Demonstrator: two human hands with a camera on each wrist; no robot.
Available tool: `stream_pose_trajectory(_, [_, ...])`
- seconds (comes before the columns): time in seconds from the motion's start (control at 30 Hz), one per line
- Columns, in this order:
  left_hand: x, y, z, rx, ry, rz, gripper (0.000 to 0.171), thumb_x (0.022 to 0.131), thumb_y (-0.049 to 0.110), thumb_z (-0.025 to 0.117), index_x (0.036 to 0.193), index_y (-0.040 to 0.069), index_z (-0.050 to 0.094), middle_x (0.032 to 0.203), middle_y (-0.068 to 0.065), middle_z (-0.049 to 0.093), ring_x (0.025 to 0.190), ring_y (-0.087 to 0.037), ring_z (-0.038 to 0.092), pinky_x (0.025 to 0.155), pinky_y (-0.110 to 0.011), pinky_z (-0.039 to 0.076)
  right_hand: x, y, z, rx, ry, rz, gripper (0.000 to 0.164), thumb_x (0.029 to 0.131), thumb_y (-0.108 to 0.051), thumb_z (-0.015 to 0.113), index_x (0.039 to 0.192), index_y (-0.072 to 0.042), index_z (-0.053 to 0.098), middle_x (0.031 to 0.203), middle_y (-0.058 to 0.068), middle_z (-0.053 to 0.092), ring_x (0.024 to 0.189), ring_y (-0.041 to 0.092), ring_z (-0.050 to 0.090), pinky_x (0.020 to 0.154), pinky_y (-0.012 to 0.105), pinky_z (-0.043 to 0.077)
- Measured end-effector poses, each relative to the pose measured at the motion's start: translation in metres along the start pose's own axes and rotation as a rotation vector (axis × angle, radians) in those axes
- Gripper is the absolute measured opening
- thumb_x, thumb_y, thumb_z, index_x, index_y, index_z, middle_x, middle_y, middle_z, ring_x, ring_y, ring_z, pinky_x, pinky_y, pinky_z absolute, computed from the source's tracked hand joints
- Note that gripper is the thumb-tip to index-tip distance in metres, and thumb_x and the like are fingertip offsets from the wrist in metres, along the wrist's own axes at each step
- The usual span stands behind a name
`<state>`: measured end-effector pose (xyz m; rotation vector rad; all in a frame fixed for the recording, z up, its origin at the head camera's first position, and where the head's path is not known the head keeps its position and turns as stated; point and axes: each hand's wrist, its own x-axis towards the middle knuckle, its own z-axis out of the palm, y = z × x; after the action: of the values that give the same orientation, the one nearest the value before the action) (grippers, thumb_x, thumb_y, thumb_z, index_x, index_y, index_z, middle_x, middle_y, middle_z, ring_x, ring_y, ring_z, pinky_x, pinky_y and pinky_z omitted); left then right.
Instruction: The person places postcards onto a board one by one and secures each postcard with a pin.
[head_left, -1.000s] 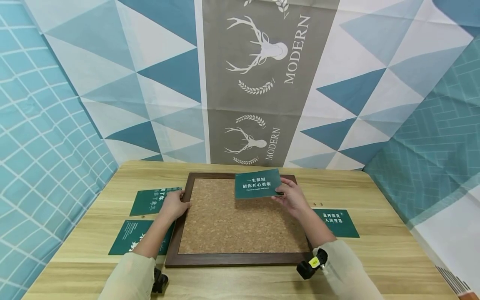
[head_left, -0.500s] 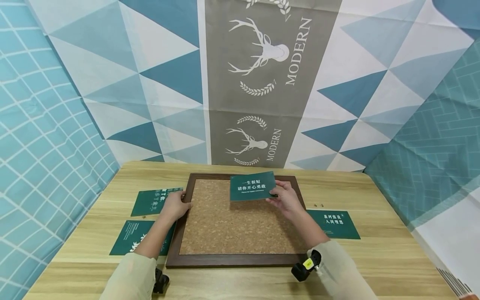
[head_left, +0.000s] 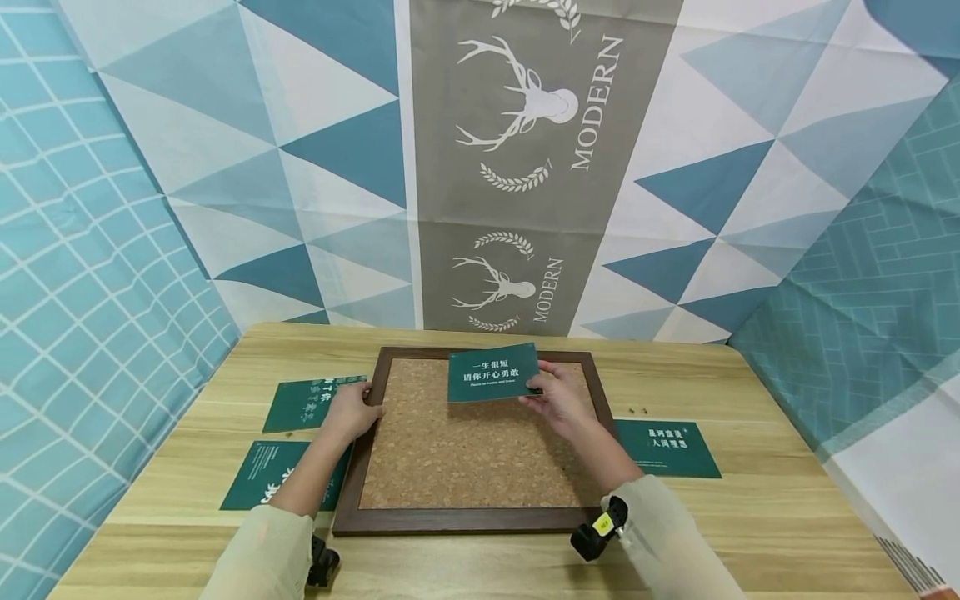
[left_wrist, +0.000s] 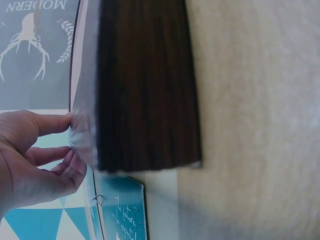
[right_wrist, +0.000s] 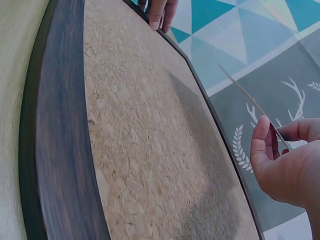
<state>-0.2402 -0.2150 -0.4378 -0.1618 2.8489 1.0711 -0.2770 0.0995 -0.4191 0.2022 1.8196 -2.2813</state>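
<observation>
A cork board (head_left: 450,467) in a dark brown wooden frame (head_left: 480,521) lies flat on the table. My left hand (head_left: 352,412) grips the frame's left side, thumb at its inner edge; the left wrist view has the fingers (left_wrist: 65,170) at the frame's edge. Between thumb and fingers, my right hand (head_left: 558,402) pinches the right end of a green card (head_left: 491,372) with white Chinese lettering. The card hangs tilted over the back part of the board. From the right wrist the card (right_wrist: 250,97) appears edge-on, above the cork and its shadow.
Left of the frame lie two green cards, one farther back (head_left: 292,408) and one nearer (head_left: 243,479), both partly covered by my left arm. Another green card (head_left: 667,446) is to the right, with a few tiny items (head_left: 637,410) behind it. A patterned cloth (head_left: 360,250) hangs behind the table.
My right hand has carried the green card leftward over the back of the board. My left hand keeps its place on the frame.
</observation>
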Motion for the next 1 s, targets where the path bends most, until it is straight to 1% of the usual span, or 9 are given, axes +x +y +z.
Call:
stream_pose_trajectory(0.13, [0.0, 0.0, 0.0, -0.002, 0.001, 0.0, 0.057, 0.091, 0.011, 0.058, 0.136, -0.014, 0.035, 0.129, -0.035, 0.046, 0.112, -0.046, 0.052, 0.083, -0.048, 0.05, 0.001, 0.002, 0.004, -0.007, 0.013, -0.005, 0.054, 0.083, 0.01, 0.047, 0.135, 0.004, 0.035, 0.103, 0.013, 0.051, 0.067, 0.012, 0.06, 0.059, 0.023, 0.052])
stream_pose_trajectory(0.3, [0.0, -0.001, 0.0, -0.001, -0.002, -0.001, 0.057, 0.091, 0.011, 0.058, 0.136, -0.013, 0.036, 0.13, -0.035, 0.046, 0.113, -0.046, 0.051, 0.084, -0.049, 0.05, 0.005, 0.006, 0.01, 0.002, 0.009, -0.021, 0.05, 0.082, 0.009, 0.047, 0.131, 0.005, 0.036, 0.098, 0.012, 0.052, 0.066, 0.012, 0.06, 0.058, 0.022, 0.052])
stream_pose_trajectory(0.43, [0.0, -0.001, -0.001, -0.006, -0.009, -0.001, 0.057, 0.091, 0.011, 0.058, 0.137, -0.013, 0.035, 0.13, -0.035, 0.045, 0.113, -0.046, 0.051, 0.083, -0.048, 0.05, 0.007, 0.01, 0.015, 0.009, 0.018, -0.017, 0.046, 0.08, 0.011, 0.046, 0.125, 0.004, 0.038, 0.096, 0.011, 0.051, 0.065, 0.013, 0.059, 0.056, 0.022, 0.052])
stream_pose_trajectory(0.57, [-0.001, -0.001, -0.001, -0.008, -0.003, 0.002, 0.057, 0.091, 0.011, 0.058, 0.137, -0.014, 0.035, 0.129, -0.035, 0.046, 0.112, -0.046, 0.052, 0.083, -0.048, 0.05, 0.007, 0.013, 0.021, 0.02, 0.013, 0.001, 0.044, 0.08, 0.011, 0.046, 0.122, 0.002, 0.038, 0.096, 0.011, 0.05, 0.067, 0.014, 0.058, 0.056, 0.023, 0.051])
stream_pose_trajectory(0.73, [-0.002, -0.001, 0.0, -0.013, 0.008, 0.001, 0.057, 0.091, 0.011, 0.058, 0.137, -0.013, 0.035, 0.129, -0.035, 0.046, 0.112, -0.046, 0.052, 0.083, -0.049, 0.05, 0.007, 0.015, 0.026, 0.021, -0.006, 0.009, 0.042, 0.08, 0.012, 0.045, 0.122, 0.003, 0.04, 0.095, 0.009, 0.051, 0.069, 0.014, 0.056, 0.056, 0.022, 0.051])
stream_pose_trajectory(0.8, [-0.002, 0.0, 0.0, -0.016, 0.008, 0.0, 0.057, 0.091, 0.011, 0.058, 0.137, -0.013, 0.034, 0.13, -0.036, 0.045, 0.113, -0.047, 0.051, 0.084, -0.049, 0.05, 0.007, 0.016, 0.028, 0.019, -0.014, 0.004, 0.041, 0.08, 0.012, 0.044, 0.121, 0.005, 0.041, 0.094, 0.009, 0.051, 0.069, 0.014, 0.056, 0.056, 0.022, 0.051])
stream_pose_trajectory(1.0, [-0.002, 0.0, 0.0, -0.017, 0.003, -0.001, 0.058, 0.091, 0.011, 0.058, 0.138, -0.014, 0.034, 0.132, -0.035, 0.043, 0.114, -0.047, 0.05, 0.085, -0.05, 0.049, 0.007, 0.02, 0.033, 0.006, -0.012, -0.016, 0.039, 0.078, 0.011, 0.046, 0.116, 0.004, 0.045, 0.093, 0.009, 0.053, 0.069, 0.014, 0.057, 0.057, 0.022, 0.051])
